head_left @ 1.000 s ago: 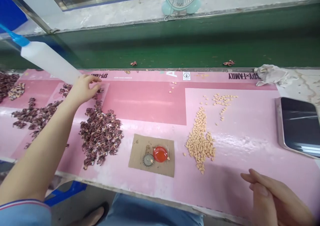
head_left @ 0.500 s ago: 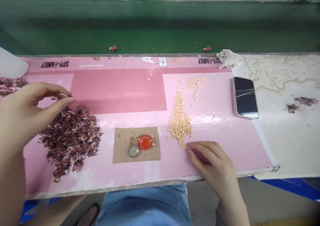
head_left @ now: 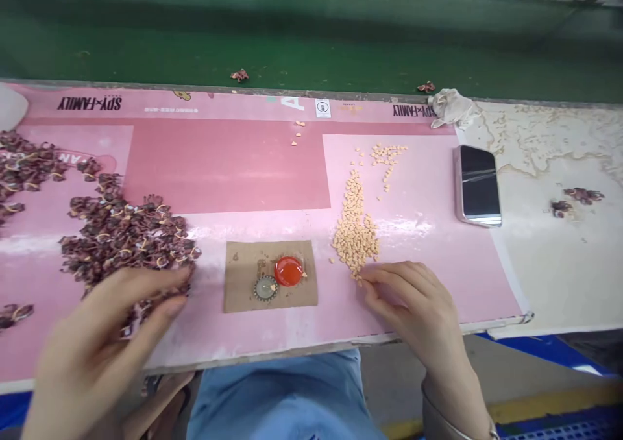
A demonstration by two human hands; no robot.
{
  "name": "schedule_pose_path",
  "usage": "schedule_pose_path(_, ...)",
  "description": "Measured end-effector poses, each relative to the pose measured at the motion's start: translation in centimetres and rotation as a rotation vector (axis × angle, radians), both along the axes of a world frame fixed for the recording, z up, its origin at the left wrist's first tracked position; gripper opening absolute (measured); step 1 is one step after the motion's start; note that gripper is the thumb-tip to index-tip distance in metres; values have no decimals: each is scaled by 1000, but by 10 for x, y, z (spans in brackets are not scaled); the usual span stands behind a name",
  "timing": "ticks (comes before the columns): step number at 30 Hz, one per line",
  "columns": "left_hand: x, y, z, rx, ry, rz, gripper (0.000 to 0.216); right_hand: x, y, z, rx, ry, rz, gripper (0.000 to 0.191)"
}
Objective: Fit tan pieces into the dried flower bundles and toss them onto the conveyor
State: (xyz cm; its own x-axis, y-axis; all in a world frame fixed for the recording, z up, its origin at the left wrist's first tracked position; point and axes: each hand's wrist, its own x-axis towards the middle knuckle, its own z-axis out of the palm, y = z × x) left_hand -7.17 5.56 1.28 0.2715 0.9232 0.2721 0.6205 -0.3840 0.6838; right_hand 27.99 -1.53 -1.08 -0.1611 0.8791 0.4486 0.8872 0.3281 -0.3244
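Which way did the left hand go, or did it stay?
Yes. The left hand came from the far end of the dark pile toward the person, to its near edge beside the cardboard square.

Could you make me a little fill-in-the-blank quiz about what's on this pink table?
The red cap sits on a ___ square.
The ___ hand's fingers touch the tan pile.
The phone lies screen ___.
The dark pile lies at the ___ hand.
Missing: cardboard; right; up; left.
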Motion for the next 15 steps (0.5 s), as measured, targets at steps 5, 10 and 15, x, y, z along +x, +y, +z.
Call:
schedule_pose_path(5, 68, -25, 10, -130, -170, -330, 17, -50, 2, 13, 2, 433, 170, 15)
schedule_pose_path(10, 93, -33, 3, -124, -265, -280, 16, -85, 9, 18, 41, 487, 218, 14)
schedule_pose_path(15, 90, -33, -1, 9, -193, -241, 15, -88, 9, 16, 25, 515, 150, 13)
